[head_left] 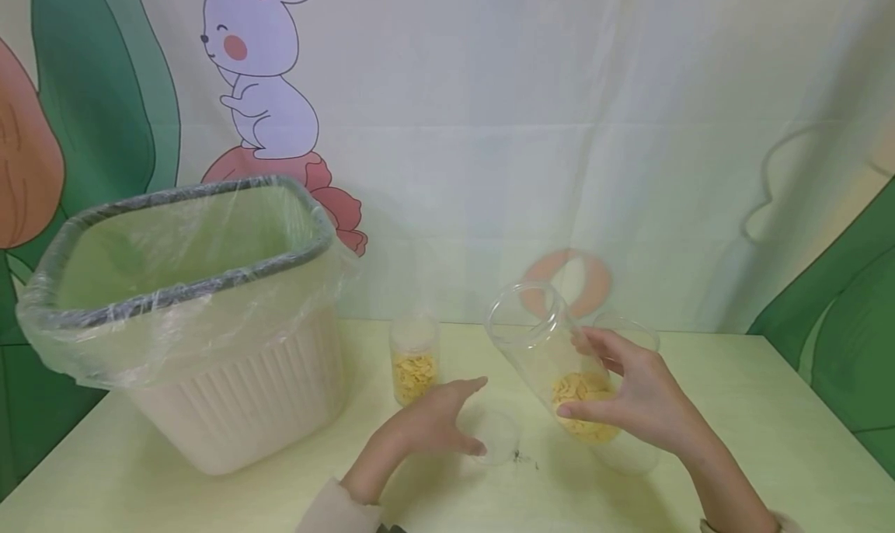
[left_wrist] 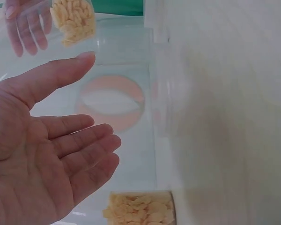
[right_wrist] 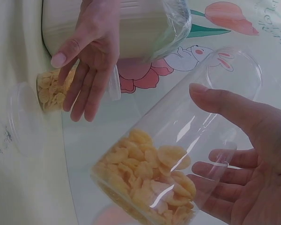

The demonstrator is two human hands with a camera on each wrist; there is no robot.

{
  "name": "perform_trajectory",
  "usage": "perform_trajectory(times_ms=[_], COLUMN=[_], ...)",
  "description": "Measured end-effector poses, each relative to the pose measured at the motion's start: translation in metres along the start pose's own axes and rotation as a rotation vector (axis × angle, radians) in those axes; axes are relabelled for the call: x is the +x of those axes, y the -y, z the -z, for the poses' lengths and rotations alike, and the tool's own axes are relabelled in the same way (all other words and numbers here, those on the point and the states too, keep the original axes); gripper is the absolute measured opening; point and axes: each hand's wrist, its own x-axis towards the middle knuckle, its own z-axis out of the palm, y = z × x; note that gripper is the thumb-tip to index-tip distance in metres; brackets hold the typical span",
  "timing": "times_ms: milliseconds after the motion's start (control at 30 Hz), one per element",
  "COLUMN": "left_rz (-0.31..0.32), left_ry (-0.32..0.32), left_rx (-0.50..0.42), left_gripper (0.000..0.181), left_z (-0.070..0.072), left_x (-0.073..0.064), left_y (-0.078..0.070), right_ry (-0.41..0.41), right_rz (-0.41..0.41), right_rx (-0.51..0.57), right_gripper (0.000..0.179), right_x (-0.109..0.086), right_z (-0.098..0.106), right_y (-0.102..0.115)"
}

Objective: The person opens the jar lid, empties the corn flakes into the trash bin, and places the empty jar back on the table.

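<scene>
My right hand (head_left: 632,393) holds a see-through plastic jar (head_left: 527,358) between thumb and fingers, raised over the table and tilted with its open mouth to the upper left. Yellow corn flakes (right_wrist: 150,178) lie gathered at its bottom end. My left hand (head_left: 437,420) has its fingers spread and the thumb apart, with nothing in the palm in the left wrist view. Beneath and beside its fingertips, a round see-through lid (head_left: 499,440) lies on the table. Just behind the left hand stands a smaller jar (head_left: 415,335) upright, partly filled with corn flakes.
A large bin (head_left: 245,397) lined with a plastic bag stands at the left. Another see-through jar (head_left: 632,459) stands behind the right hand, partly hidden by it. Small dark marks (head_left: 520,458) show on the table by the lid. A printed curtain (head_left: 447,168) hangs along the back edge.
</scene>
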Motion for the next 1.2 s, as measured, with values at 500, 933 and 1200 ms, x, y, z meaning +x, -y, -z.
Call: perform_trajectory(times_ms=[500,933,1200], left_rz=[-0.058,-0.124,-0.142], left_ry=[-0.049,-0.16,-0.214], left_rx=[-0.02,-0.056,-0.043], left_gripper=[0.077,0.073,0.074], left_z=[0.022,0.039,0.049], left_x=[-0.017,-0.032,-0.042], left_y=[-0.018,-0.024,-0.031], right_ry=[0.001,0.006,0.021], right_rz=[0.001,0.012,-0.01], right_rx=[-0.001,0.006,0.014], right_gripper=[0.081,0.08,0.081], right_x=[-0.001,0.001,0.0], right_z=[0.0,-0.001,-0.002], right_y=[-0.001,-0.002,-0.001])
